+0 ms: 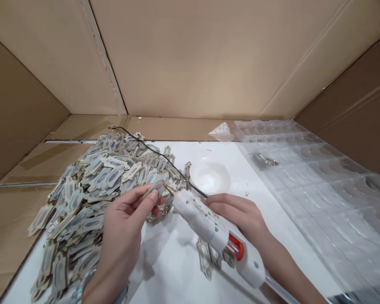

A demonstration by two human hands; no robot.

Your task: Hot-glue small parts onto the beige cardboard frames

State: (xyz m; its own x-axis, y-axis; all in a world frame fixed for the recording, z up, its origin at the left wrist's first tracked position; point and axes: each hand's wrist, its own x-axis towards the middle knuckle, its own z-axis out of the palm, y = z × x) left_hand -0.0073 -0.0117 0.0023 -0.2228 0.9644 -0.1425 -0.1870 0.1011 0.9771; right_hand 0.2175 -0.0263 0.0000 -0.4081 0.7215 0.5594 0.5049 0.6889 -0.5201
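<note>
Between the thumb and fingers of my left hand [129, 213] is a small ornate frame-shaped piece [157, 188], grey with a clear-looking middle. My right hand [236, 213] is wrapped round a white glue gun [205, 219], whose metal tip meets or nearly meets the edge of that piece. An orange-red part shows in the gun's side, and a glue stick [280, 289] sticks out of its rear end. Beneath the gun lie a few loose frame-shaped pieces [204, 255], partly hidden by it. My right fingertips are hidden behind the gun's body.
A big heap of similar pieces [95, 177] covers the left side of the white table. A black cord [152, 148] runs over it. Clear plastic trays [323, 181] stand at right, one holding a small metallic item [266, 159]. Cardboard walls [196, 59] enclose the table.
</note>
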